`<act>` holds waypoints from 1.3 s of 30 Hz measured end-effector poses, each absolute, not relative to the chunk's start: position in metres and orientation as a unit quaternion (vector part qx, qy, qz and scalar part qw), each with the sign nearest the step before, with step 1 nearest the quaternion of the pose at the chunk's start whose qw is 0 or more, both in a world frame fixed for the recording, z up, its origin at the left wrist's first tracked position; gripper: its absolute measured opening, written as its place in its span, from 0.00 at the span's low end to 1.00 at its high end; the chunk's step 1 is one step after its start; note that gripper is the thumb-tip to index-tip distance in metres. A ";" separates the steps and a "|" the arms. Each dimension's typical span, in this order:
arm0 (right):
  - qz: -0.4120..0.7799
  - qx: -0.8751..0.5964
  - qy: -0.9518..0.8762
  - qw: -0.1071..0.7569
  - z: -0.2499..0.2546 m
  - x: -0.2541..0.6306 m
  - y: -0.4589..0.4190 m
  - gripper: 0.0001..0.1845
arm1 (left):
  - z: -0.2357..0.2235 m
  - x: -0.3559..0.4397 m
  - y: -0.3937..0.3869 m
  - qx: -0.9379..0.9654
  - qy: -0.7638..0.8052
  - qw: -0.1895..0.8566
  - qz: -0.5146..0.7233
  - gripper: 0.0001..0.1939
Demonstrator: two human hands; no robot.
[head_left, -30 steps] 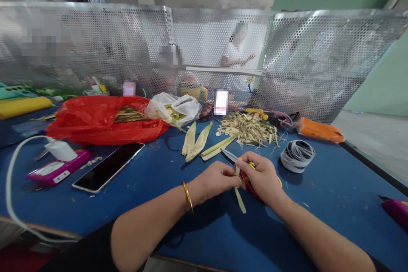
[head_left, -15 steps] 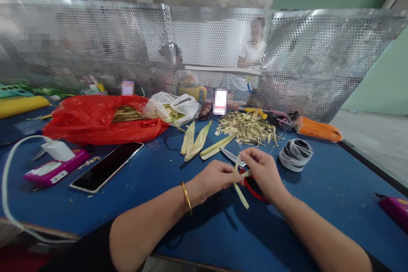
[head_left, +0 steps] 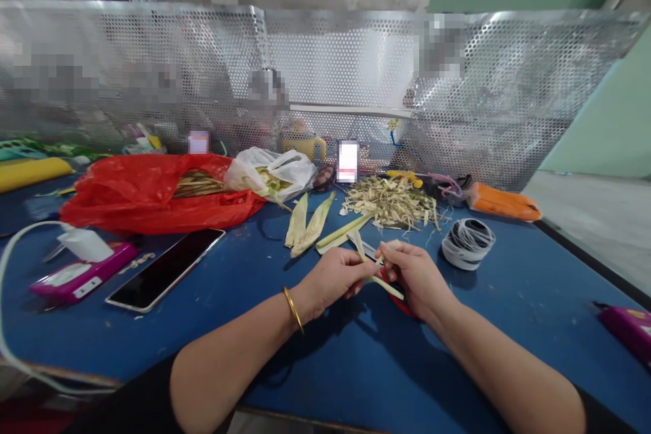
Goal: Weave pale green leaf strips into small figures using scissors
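Between thumb and fingers, my left hand (head_left: 338, 278) pinches a pale green husk strip (head_left: 389, 287), whose ends stick out above and below the grip. My right hand (head_left: 413, 278) is closed on another part of the strip, close to the left fingertips. Beneath the hands lie scissors (head_left: 363, 245) with red handles, partly hidden by the fingers. Just beyond, a folded length of husk (head_left: 346, 232) and two wider dry husk leaves (head_left: 309, 224) rest on the blue table. Right of my right hand stands a spool of white and dark cord (head_left: 468, 244).
A heap of husk scraps (head_left: 394, 202) lies before a perforated metal screen (head_left: 340, 61). To the left are a red plastic bag (head_left: 116, 190), a white bag (head_left: 295, 166), a phone (head_left: 167, 270) and a purple power strip (head_left: 86, 274). An orange packet (head_left: 503, 202) sits at right.
The strip has turned: its lower end now points right instead of down, and its upper end leans left. My right hand has lowered slightly beside the left. A person behind the screen has moved.
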State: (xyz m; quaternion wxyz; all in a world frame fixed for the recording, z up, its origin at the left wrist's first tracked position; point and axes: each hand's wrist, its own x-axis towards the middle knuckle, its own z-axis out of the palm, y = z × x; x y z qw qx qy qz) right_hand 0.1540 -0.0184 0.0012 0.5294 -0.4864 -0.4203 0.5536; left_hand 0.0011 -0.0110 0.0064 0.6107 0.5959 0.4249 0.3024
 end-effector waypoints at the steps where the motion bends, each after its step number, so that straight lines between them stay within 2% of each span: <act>1: 0.555 -0.485 -0.413 0.534 0.000 0.154 -0.017 0.19 | 0.006 0.001 -0.011 0.598 0.425 0.610 0.301 0.16; 3: 0.555 -0.489 -0.423 0.523 0.000 0.156 -0.015 0.19 | 0.006 0.001 -0.011 0.588 0.431 0.617 0.297 0.17; 5: 0.505 -0.514 -0.468 0.511 0.003 0.159 -0.014 0.19 | 0.005 0.001 -0.011 0.560 0.441 0.634 0.298 0.16; 7: 0.353 -0.547 -0.551 0.522 0.008 0.162 -0.017 0.16 | 0.006 0.000 -0.011 0.519 0.448 0.657 0.312 0.16; 9: 0.144 -0.535 -0.655 0.514 0.014 0.163 -0.022 0.12 | 0.007 -0.002 -0.009 0.471 0.444 0.687 0.331 0.16; 12: -0.055 -0.421 -0.824 0.376 0.021 0.160 -0.033 0.10 | 0.007 -0.003 -0.005 0.414 0.414 0.733 0.347 0.16; 15: -0.131 -0.326 -0.910 0.219 0.020 0.155 -0.037 0.11 | 0.006 -0.003 -0.004 0.396 0.371 0.757 0.365 0.12; 18: -0.178 -0.310 -0.918 0.174 0.016 0.153 -0.036 0.09 | 0.004 -0.002 -0.004 0.401 0.363 0.758 0.364 0.13; 22: -0.200 -0.299 -0.909 0.210 0.011 0.155 -0.031 0.12 | 0.000 -0.001 -0.006 0.407 0.367 0.757 0.355 0.14; 30: -0.160 -0.275 -0.914 0.253 0.007 0.150 -0.037 0.16 | -0.002 0.001 -0.008 0.410 0.364 0.748 0.374 0.14; 34: -0.142 -0.255 -0.924 0.247 0.007 0.145 -0.040 0.19 | -0.004 0.003 -0.008 0.396 0.360 0.753 0.383 0.14; 36: -0.126 -0.257 -0.923 0.257 0.007 0.145 -0.040 0.18 | -0.004 0.002 -0.007 0.396 0.358 0.754 0.382 0.14; 39: -0.093 -0.295 -0.897 0.317 0.008 0.148 -0.037 0.13 | 0.000 -0.001 -0.004 0.392 0.369 0.749 0.386 0.13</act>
